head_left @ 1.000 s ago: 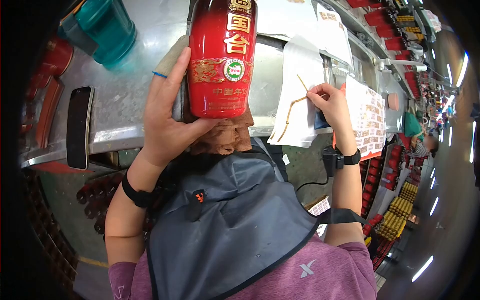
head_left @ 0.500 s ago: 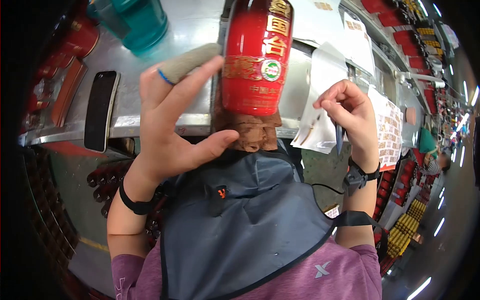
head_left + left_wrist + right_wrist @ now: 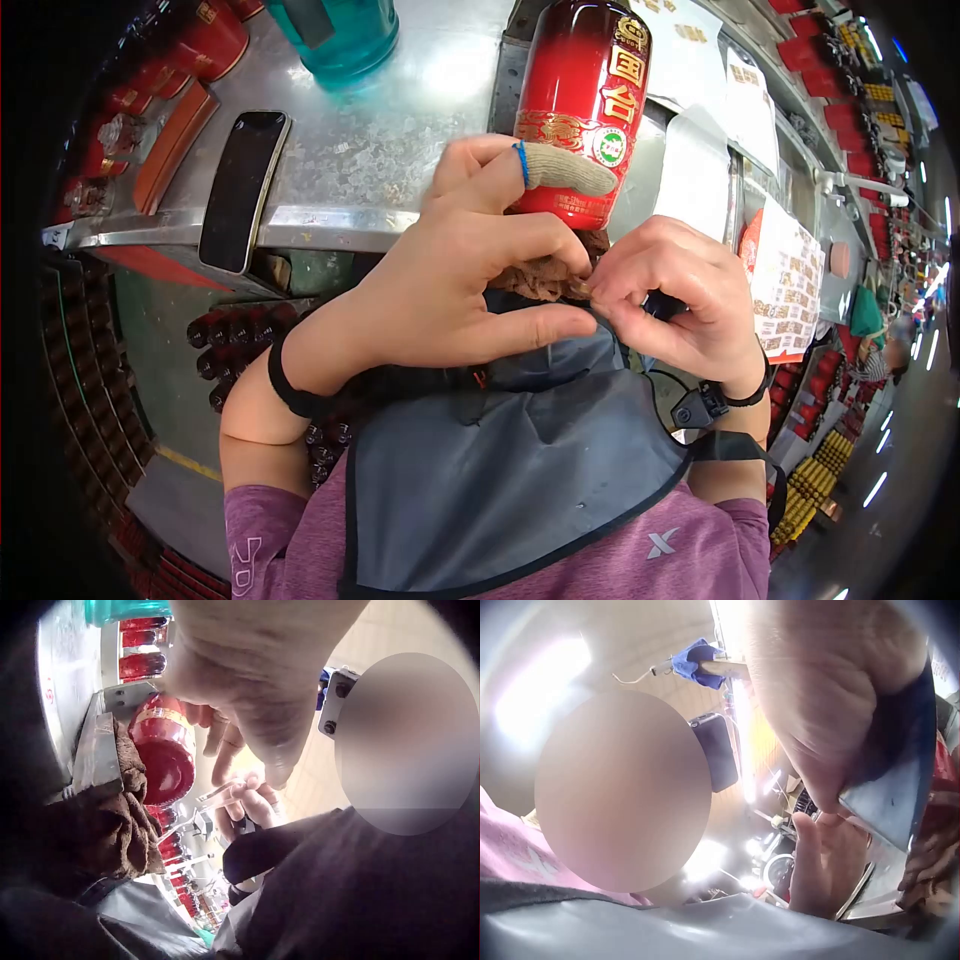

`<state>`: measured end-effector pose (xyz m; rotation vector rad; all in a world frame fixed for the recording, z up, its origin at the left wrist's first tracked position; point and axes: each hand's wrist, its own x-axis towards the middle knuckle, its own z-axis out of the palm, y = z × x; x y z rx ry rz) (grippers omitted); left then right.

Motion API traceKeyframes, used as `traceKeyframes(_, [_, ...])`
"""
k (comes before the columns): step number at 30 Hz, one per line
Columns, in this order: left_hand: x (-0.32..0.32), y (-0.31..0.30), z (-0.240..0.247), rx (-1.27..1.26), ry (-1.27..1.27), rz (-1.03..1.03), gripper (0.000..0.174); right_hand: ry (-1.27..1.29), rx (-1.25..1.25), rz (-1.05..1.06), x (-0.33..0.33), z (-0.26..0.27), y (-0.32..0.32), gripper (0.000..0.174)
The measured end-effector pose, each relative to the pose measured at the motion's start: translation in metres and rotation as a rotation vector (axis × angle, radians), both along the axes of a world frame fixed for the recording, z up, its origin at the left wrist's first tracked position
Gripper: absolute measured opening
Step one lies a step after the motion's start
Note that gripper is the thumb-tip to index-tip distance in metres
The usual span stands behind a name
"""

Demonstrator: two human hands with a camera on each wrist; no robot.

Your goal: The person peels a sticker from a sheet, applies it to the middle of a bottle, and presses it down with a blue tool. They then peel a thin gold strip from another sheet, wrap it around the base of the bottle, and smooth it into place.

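Note:
A red liquor bottle [image 3: 575, 110] with gold lettering lies with its base toward me, over a crumpled brown cloth [image 3: 135, 825] at the table edge. My left hand [image 3: 470, 270] reaches across in front of it, thumb extended; the finger in a knitted cot [image 3: 570, 170] overlaps the bottle's lower part. Right beside it, my right hand [image 3: 690, 300] pinches a thin gold sticker strip [image 3: 588, 287] between thumb and fingertips, just off the bottle's base. A blue flat, blade-like piece [image 3: 889, 802] sits within the right palm in the right wrist view.
White backing sheets [image 3: 695, 170] and a printed label sheet [image 3: 790, 280] lie to the right. A phone [image 3: 243, 190], a brown strip-shaped block [image 3: 175, 145] and a teal jug [image 3: 345, 40] stand left on the metal table [image 3: 330, 150]. Red bottles line the far left.
My right hand has lifted the gold strip off the white sheet and come left to the bottle's base. The left hand has let go of the bottle's side and moved right.

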<state>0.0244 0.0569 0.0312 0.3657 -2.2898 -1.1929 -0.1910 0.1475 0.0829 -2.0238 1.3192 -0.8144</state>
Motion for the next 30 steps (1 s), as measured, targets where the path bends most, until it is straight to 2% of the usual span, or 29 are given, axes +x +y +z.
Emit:
traceKeyframes(9, [0.000, 0.000, -0.005, 0.225, -0.011, -0.075, 0.020, -0.036, 0.073, 0.023, 0.003, -0.003, 0.000, 0.016])
traceKeyframes(13, [0.003, -0.008, 0.001, 0.065, -0.027, -0.057, 0.016, -0.070, 0.134, 0.031, -0.005, -0.004, 0.001, 0.018])
traceKeyframes(19, [0.001, -0.008, 0.001, -0.069, -0.082, 0.222, 0.010, -0.209, 0.389, -0.223, -0.011, -0.012, 0.004, 0.027])
traceKeyframes(24, [-0.003, -0.003, -0.009, -0.097, -0.087, 0.369, 0.010, -0.282, 0.467, -0.421, -0.013, -0.020, -0.002, 0.015])
traceKeyframes(30, [-0.004, -0.001, -0.014, -0.075, -0.125, 0.415, 0.011, -0.391, 0.535, -0.408, -0.020, -0.032, -0.002, 0.016])
